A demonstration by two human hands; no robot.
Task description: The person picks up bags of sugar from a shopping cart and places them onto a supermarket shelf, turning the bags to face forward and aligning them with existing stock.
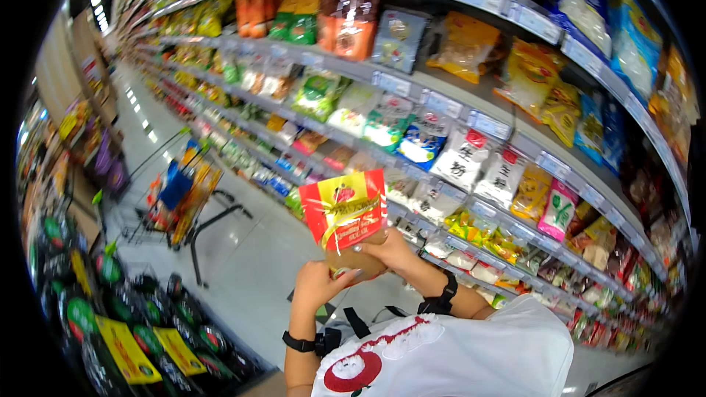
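Note:
Both hands grip a red and yellow plastic bag of brown sugar [346, 215], held upright in front of my body. My left hand [325, 286] has the bag's lower left corner, its thumb lying across the front. At the lower right side is my right hand [389, 251], with the thumb on the front; its other fingers are mostly hidden behind the bag. Black straps with small devices circle both wrists. Beyond the bag, packed shelves hold white bags of starch [460, 157], a blue and white bag [424, 138] and other bagged dry goods.
A wire shopping cart [187, 193] loaded with packages stands in the aisle at the left. Dark bottles with yellow labels [127, 350] fill a display at the lower left. Long shelf edges [331, 58] curve along the right side.

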